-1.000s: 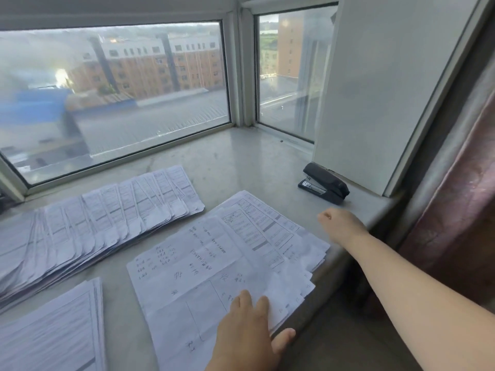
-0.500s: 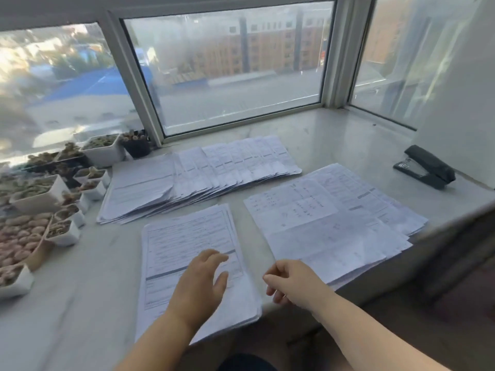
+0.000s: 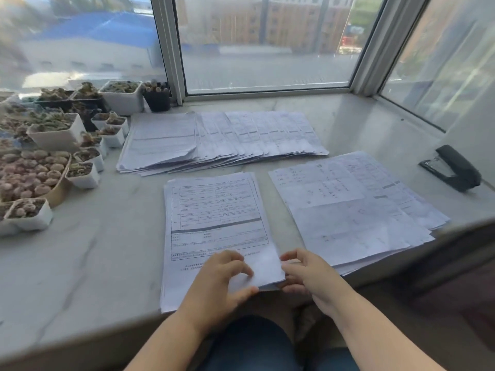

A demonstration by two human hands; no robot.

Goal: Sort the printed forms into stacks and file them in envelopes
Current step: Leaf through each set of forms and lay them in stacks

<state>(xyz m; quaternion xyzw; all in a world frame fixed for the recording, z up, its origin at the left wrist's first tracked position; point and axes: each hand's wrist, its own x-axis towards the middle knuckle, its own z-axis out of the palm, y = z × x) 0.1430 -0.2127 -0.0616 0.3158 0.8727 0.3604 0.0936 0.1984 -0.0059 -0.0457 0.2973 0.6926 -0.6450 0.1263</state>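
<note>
Near stack of printed forms (image 3: 217, 228) at 6 o'clock on the marble sill (image 3: 88, 263), its bottom edge overhanging the sill's front lip. Left hand (image 3: 219, 285) lies on the stack's lower part, fingers curled, thumb at the bottom edge. Right hand (image 3: 308, 274) pinches the stack's lower-right corner. Hands near, not touching. Fanned stack (image 3: 222, 140) at 12, second stack (image 3: 353, 210) at 3. Bare sill at 8. Stapler (image 3: 452, 167) at 2; plant pots (image 3: 53, 145) at 10.
</note>
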